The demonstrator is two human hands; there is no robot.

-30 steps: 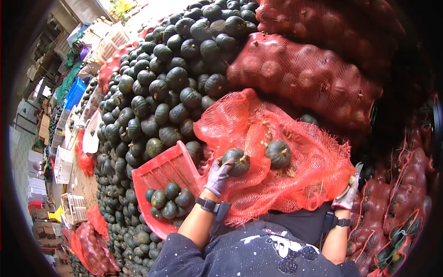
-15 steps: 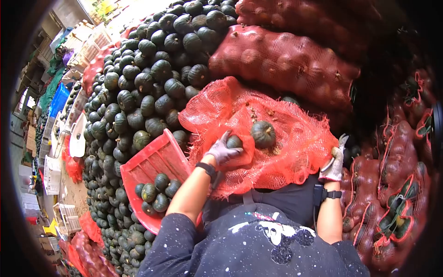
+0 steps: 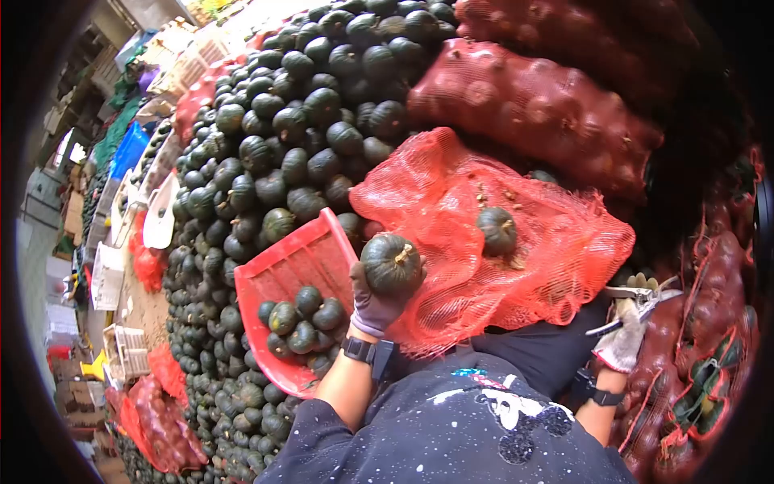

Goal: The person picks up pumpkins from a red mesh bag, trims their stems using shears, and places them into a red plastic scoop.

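My gloved left hand is closed around a dark green pumpkin, its pale stem turned up toward me. This pumpkin is held over the left part of a red mesh sack. A second green pumpkin rests on the sack, touched by neither hand. At the right, my gloved right hand grips metal pruning shears, beside the sack's right edge. Left of my left hand stands a red plastic crate with several smaller green pumpkins in it.
A big heap of green pumpkins rises on the left. Filled red mesh sacks lie at the back, and more filled sacks are stacked at the right. White crates and a blue bin stand far left.
My left hand has lifted the pumpkin off the mesh sack. My right hand has moved away from the sack's edge, and the shears now show clearly. The view has shifted.
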